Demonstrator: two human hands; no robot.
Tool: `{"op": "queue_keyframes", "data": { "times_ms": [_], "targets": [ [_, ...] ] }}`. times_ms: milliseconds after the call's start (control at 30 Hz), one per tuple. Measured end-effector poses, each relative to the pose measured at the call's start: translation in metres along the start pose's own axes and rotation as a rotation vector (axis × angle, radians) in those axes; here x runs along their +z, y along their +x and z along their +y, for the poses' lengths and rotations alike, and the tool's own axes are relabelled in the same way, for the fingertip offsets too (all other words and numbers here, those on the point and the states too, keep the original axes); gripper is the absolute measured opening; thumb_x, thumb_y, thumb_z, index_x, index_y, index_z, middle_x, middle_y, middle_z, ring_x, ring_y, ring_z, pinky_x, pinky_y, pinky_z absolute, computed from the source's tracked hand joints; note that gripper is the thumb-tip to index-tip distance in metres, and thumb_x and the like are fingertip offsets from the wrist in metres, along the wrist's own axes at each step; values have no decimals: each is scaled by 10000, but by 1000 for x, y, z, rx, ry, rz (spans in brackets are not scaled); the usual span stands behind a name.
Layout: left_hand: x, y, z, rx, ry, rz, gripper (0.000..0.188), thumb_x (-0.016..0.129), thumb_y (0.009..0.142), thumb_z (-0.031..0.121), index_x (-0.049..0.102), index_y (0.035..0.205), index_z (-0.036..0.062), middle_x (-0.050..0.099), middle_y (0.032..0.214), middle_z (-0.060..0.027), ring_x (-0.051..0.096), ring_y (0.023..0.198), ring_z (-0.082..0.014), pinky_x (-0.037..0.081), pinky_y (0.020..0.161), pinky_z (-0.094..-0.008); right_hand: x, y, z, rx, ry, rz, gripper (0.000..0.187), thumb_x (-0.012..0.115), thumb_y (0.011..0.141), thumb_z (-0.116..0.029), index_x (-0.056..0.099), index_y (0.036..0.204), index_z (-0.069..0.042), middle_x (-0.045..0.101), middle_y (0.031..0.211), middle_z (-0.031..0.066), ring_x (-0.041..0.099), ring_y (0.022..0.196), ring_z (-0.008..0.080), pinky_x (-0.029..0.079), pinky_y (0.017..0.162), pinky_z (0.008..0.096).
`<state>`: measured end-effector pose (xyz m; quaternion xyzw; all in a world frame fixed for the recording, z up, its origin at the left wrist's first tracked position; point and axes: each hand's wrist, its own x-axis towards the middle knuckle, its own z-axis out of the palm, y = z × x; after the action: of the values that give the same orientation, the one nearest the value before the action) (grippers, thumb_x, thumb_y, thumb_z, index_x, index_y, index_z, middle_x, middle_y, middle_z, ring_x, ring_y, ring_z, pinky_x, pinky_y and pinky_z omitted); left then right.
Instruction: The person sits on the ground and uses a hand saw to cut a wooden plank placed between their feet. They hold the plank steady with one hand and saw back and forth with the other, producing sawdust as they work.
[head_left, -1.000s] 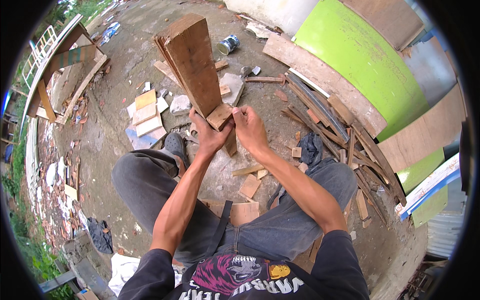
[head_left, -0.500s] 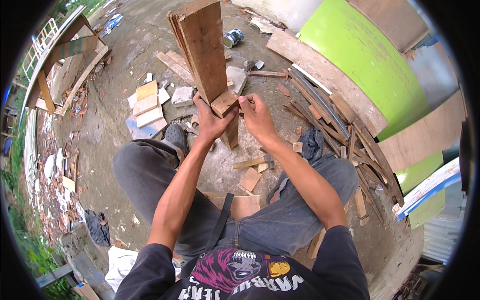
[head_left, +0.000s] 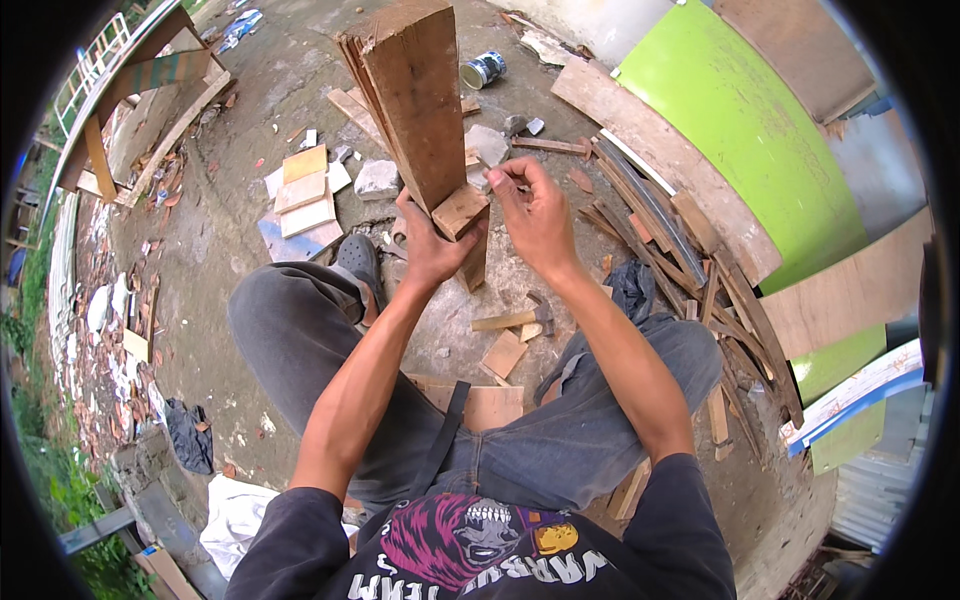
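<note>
A tall wooden post [head_left: 415, 110], made of rough brown boards, stands upright in front of me. Across its near side lies a small wooden block [head_left: 461, 210]. My left hand [head_left: 432, 250] is wrapped round the block and the post, pressing the two together. Just right of the block, my right hand [head_left: 538, 215] is raised with thumb and fingertips pinched, apart from the wood. Whatever those fingertips hold, if anything, is too small to make out. On the ground below lies a hammer [head_left: 495, 322] with a wooden handle, beside small wood offcuts [head_left: 503, 354].
Thin boards [head_left: 305, 195] lie stacked at the left, near concrete chunks [head_left: 377, 180]. A paint can [head_left: 484, 70] is tipped over behind the post. Scrap wood strips [head_left: 650, 225] and a black plastic bag [head_left: 632, 290] lie at the right, below a green panel [head_left: 735, 130].
My right hand has drawn back from the block, up and to the right. My left hand still grips the block and post, which have shifted only slightly in view.
</note>
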<state>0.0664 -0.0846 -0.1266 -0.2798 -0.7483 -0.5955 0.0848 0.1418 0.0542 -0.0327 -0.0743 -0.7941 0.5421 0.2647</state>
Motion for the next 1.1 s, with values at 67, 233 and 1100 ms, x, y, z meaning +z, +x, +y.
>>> {"op": "queue_keyframes", "data": {
  "times_ms": [67, 233, 1100],
  "targets": [
    [2, 1, -2, 4, -86, -5, 934, 877, 700, 231, 246, 1340, -23, 460, 1206, -166, 534, 1113, -292, 426, 989, -411, 2, 9, -6, -165, 41, 9, 293, 591, 1007, -309, 583, 1012, -16, 682, 1124, 180, 677, 971, 254, 525, 856, 376],
    [7, 4, -3, -25, -72, -24, 943, 880, 693, 242, 255, 1345, -30, 457, 1222, -181, 527, 1130, -306, 416, 1001, -420, -4, 51, -35, -514, 39, 54, 274, 551, 1026, -286, 513, 1043, -15, 538, 1406, 240, 595, 1191, 360, 474, 976, 418],
    [11, 7, 0, 33, 20, 11, 795, 802, 770, 200, 265, 1313, -20, 484, 1200, -158, 540, 1118, -254, 439, 976, -398, 8, -10, -4, -501, -401, -120, 158, 690, 827, -19, 698, 985, -7, 615, 968, 145, 605, 900, 351, 498, 794, 442]
  ]
}}
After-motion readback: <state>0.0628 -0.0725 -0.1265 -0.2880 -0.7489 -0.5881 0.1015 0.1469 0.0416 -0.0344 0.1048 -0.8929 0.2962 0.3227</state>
